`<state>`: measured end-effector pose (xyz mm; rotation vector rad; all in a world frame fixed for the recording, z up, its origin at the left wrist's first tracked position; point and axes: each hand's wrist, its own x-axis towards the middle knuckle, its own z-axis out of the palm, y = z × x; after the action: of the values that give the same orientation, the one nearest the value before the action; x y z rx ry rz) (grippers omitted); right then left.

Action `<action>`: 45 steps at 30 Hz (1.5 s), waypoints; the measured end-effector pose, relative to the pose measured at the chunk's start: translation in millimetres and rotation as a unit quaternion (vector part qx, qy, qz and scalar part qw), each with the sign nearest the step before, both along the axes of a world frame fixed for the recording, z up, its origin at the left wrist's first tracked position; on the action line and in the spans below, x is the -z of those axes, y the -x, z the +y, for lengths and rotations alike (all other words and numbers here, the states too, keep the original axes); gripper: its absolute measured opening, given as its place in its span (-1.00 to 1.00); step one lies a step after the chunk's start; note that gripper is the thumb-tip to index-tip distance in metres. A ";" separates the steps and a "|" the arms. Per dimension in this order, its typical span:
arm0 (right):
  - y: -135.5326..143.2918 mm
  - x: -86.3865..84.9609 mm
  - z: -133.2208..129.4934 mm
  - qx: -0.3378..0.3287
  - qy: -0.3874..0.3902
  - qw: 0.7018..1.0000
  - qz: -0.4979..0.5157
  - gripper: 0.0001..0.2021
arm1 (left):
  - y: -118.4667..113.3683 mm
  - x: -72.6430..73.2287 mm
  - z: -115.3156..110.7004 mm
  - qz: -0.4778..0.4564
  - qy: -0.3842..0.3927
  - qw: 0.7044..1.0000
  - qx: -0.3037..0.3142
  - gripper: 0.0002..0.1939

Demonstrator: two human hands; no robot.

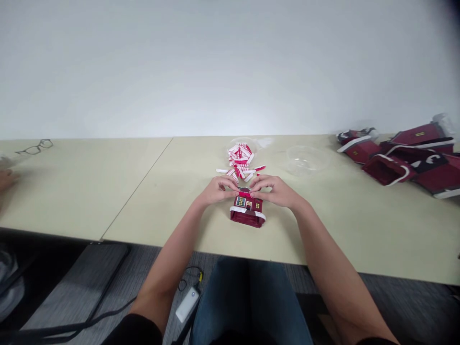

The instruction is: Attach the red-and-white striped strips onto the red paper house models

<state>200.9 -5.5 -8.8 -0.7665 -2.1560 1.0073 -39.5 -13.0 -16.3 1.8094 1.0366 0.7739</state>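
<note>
Two hands [214, 192] [280, 192], fingers [230, 194] pinched closed on a crosswise red strip [245, 195], maroon house [254, 205], long axis running away, open end [247, 218] nearest

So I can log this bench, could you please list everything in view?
Small house: 1, dark red, centre
Bowl: 1, clear, beyond small house
Sticks: many, red and white, in and near bowl
Dish: 1, clear, bowl's right
Other houses: several, dark red, right end
Glasses: 1, dark, far left
Another person's hand: 1, blurred, left edge
Table: 2 sections, pale yellow, middle
Wall: 1, pale grey, behind
Floor: 1, grey, below
Device: 1, white, below table
Cords: several, dark, lower left
Legs: 2, blue, bottom centre
Sleeves: 2, black, bottom
Left hand: 1, bare, small house's far end
Right hand: 1, bare, same end
</note>
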 end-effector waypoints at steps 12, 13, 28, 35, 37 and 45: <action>-1.6 -3.9 -0.4 -0.016 0.023 1.000 -0.009 -0.71 | 2.7 1.1 1.9 0.018 -0.006 1.000 0.024 -0.49; -1.4 -4.3 -0.5 -0.019 0.024 0.999 -0.009 -0.72 | 2.9 0.9 1.8 0.020 -0.006 1.000 0.023 -0.49; -1.6 -3.8 1.5 -0.030 0.051 0.997 -0.046 -0.73 | 5.9 -4.3 -0.8 0.089 -0.097 0.987 0.095 -0.52; 2.5 -11.2 0.8 -0.004 0.014 0.994 -0.109 -0.82 | 2.3 -19.8 -13.4 0.208 -0.147 0.965 0.057 -0.58; 2.9 -10.6 0.3 -0.001 -0.007 0.993 -0.117 -0.84 | -5.4 -28.5 -27.8 0.264 -0.168 0.950 0.015 -0.58; 0.3 13.1 -2.4 0.025 -0.046 0.997 -0.057 -0.77 | -46.2 -22.4 -89.9 0.391 -0.228 0.890 -0.056 -0.17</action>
<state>200.6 -8.0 -21.9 -0.8479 -2.2516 0.8522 6.6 -102.8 6.1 2.5901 1.5692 0.3436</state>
